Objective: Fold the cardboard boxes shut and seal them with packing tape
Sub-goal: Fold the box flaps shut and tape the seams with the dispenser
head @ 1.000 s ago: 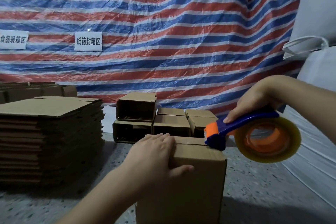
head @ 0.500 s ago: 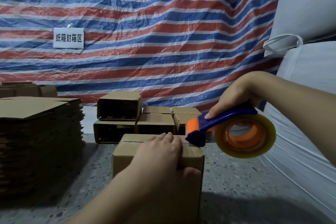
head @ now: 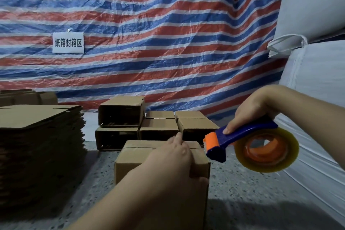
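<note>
While left hand (head: 173, 157) presses box (head: 134, 157), right hand (head: 250, 112) grips tape dispenser (head: 242, 136); speckled floor (head: 252, 192), striped tarp (head: 149, 33).

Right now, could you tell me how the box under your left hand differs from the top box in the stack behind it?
The near box stands upright with its flaps folded shut, the left hand pressing on it. The stacked box lies on its side, its open end facing us, untouched. Both are plain brown cardboard.

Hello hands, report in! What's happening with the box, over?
Left hand pressing flaps of box flat. Right hand gripping tape dispenser at box's right edge. Nothing blocking.
</note>
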